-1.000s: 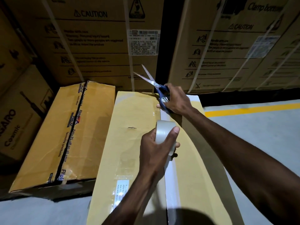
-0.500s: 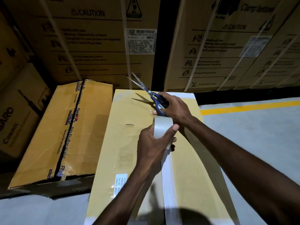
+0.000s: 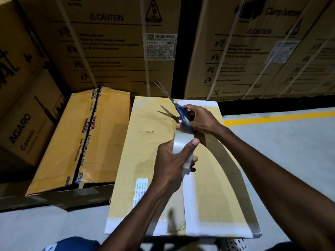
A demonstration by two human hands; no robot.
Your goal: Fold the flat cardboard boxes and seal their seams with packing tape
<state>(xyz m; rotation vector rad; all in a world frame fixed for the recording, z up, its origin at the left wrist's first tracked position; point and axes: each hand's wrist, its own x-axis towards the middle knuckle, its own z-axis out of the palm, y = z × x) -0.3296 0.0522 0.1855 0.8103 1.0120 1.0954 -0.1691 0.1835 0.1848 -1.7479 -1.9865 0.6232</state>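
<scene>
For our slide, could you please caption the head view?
Left hand grips tape roll on box; right hand holds scissors.

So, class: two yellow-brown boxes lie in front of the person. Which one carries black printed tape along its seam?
The left box, beside the one under the hands; that box has a plain pale strip.

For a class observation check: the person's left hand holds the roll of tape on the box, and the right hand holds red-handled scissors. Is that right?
Not quite. The head view shows the scissors in the right hand have blue handles, not red. The left hand does hold the roll of tape on the box.
</scene>
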